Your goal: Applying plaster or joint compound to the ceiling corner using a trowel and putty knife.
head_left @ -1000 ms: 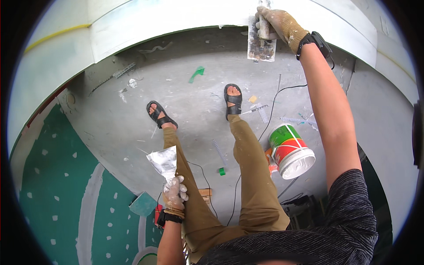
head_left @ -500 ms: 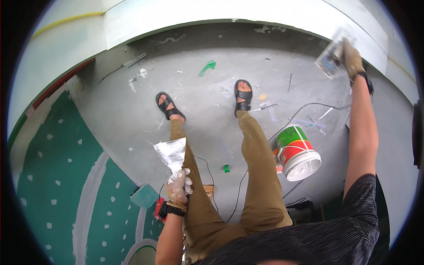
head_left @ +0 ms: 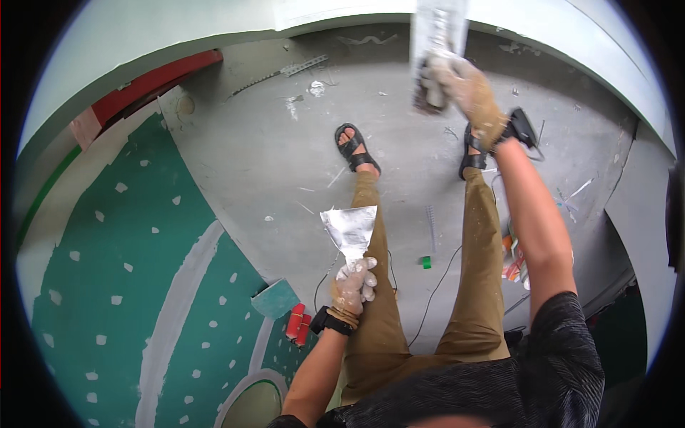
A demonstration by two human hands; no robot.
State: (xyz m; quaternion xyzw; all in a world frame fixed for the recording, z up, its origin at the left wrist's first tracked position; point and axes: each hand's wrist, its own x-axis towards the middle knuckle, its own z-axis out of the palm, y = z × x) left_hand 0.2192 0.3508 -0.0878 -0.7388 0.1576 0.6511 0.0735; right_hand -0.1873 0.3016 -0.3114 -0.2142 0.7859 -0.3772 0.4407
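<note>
My left hand [head_left: 352,289], in a glove smeared with white, is closed round the handle of a putty knife [head_left: 349,227]. The knife's broad blade points away from me and carries white paste. Farther out, my gloved right hand [head_left: 467,93] grips a plastering trowel [head_left: 439,32] by its handle. The trowel is slightly blurred and overlaps the edge of a white panel [head_left: 342,13]; whether it touches the panel I cannot tell. A bucket [head_left: 515,264] is mostly hidden behind my right forearm.
Green board [head_left: 93,271] with white patches and bands lies at left. Two red rolls [head_left: 297,324] are beside a teal offcut [head_left: 275,299]. The grey floor [head_left: 285,150] holds scraps, a perforated strip [head_left: 307,65], green tape [head_left: 427,262] and a cable [head_left: 435,296] between my legs.
My right hand and the trowel have swept left along the white panel. The view has turned left, and my right forearm now covers most of the bucket. My left hand keeps the putty knife.
</note>
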